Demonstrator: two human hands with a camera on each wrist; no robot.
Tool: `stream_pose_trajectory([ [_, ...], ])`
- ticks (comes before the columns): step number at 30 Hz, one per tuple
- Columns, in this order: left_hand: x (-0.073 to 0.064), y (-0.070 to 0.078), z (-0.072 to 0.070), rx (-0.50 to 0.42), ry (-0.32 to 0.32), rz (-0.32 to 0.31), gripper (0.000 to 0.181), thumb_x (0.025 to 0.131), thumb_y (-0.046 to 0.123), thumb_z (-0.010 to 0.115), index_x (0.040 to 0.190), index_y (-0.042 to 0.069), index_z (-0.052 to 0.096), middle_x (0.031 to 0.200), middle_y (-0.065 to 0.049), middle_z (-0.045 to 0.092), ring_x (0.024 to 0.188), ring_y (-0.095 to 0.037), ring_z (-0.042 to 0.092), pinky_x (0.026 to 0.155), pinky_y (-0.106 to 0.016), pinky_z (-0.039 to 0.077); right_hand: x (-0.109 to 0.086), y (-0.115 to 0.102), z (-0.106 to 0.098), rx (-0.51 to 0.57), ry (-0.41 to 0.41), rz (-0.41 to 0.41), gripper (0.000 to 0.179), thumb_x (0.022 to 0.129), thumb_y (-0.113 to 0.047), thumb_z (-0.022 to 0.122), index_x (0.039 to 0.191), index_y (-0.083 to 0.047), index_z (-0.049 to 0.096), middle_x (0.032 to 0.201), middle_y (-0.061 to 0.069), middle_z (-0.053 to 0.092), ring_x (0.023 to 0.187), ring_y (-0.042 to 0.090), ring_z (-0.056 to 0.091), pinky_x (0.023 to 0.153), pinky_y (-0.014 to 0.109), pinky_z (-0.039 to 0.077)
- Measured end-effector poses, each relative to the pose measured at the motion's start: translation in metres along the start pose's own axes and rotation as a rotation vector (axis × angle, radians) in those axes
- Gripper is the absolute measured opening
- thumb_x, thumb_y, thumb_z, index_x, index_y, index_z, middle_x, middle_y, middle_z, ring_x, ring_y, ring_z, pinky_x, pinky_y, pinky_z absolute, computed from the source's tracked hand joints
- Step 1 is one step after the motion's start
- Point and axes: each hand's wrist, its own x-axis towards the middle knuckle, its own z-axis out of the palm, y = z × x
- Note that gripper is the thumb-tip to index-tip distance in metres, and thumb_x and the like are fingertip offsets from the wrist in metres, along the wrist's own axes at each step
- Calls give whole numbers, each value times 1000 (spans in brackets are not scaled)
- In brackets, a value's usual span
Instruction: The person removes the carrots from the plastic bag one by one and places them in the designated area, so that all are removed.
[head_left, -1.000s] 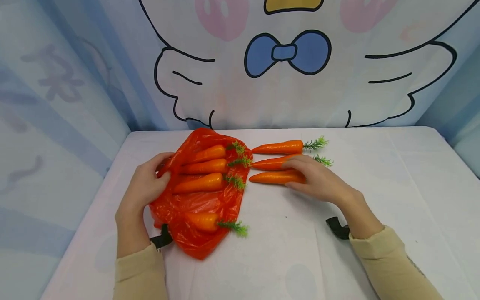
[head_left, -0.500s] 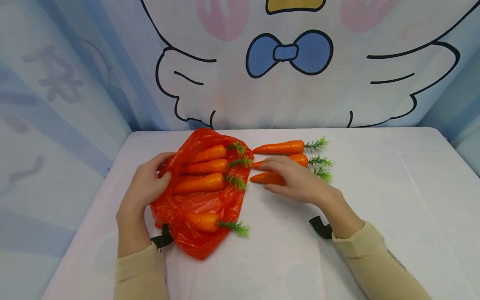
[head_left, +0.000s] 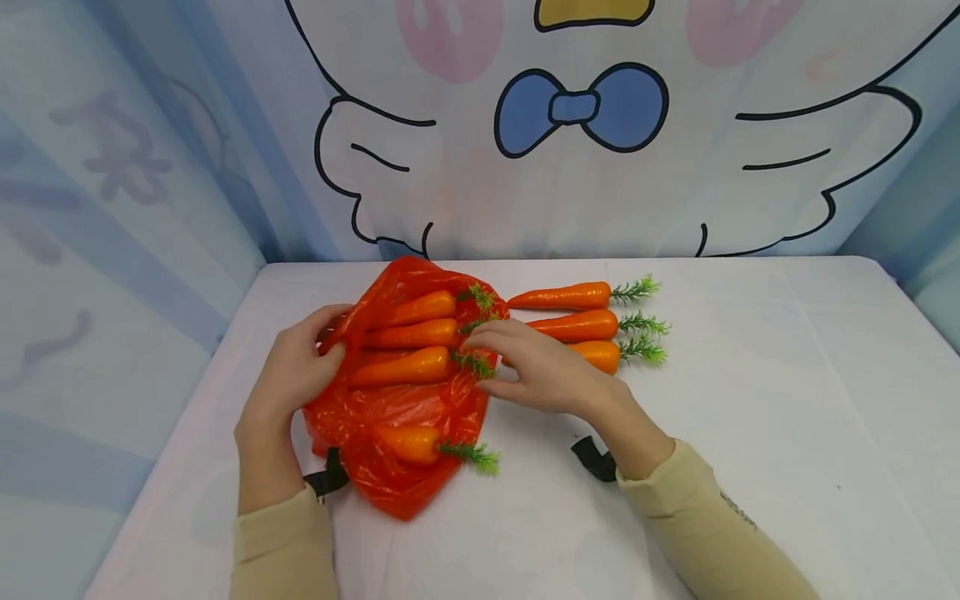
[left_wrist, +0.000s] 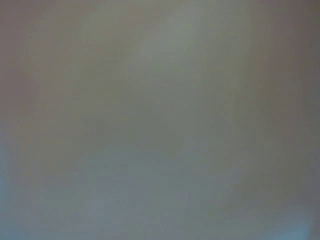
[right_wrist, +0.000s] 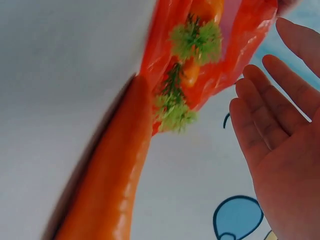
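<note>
A red plastic bag (head_left: 397, 407) lies on the table with its mouth to the right. Several orange carrots with green tops show on it or in it, among them an upper carrot (head_left: 408, 367) and a lower carrot (head_left: 412, 444). My left hand (head_left: 288, 371) grips the bag's left side, thumb on top. The right hand (head_left: 543, 367) hovers at the mouth, fingertips over the leafy tops and nothing held. In the right wrist view its fingers (right_wrist: 272, 107) are extended, beside the bag and a large near carrot (right_wrist: 115, 170). The left wrist view is only blur.
To the right of the bag lie three more carrots in a row: a far carrot (head_left: 562, 296), a middle carrot (head_left: 581, 323) and a near carrot (head_left: 600, 356) partly covered by my right hand. A white cloth covers the table (head_left: 765, 417). Behind stands a printed curtain (head_left: 570, 196).
My right hand has moved left, from over the loose carrots to the bag's mouth, uncovering the middle carrot and the near one's top. The left hand and bag stay put.
</note>
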Motion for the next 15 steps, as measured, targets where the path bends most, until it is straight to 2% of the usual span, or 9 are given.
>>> stream_pose_trajectory([
  [5,-1,0,1,-1,3,-6,51,98,8,50,149,9,47,140,-21,54,121,-40,52,103,-60,44,9,-11,7,-10,-16,-7,44,93,-19,74,133,-6,62,136,6,57,128,22,49,106,37,44],
  [15,-1,1,1,3,2,-9,52,98,8,51,150,9,46,140,-21,53,123,-41,51,102,-60,44,26,-31,22,10,-88,-17,45,94,-23,72,135,-9,61,137,3,56,127,20,49,105,35,45],
])
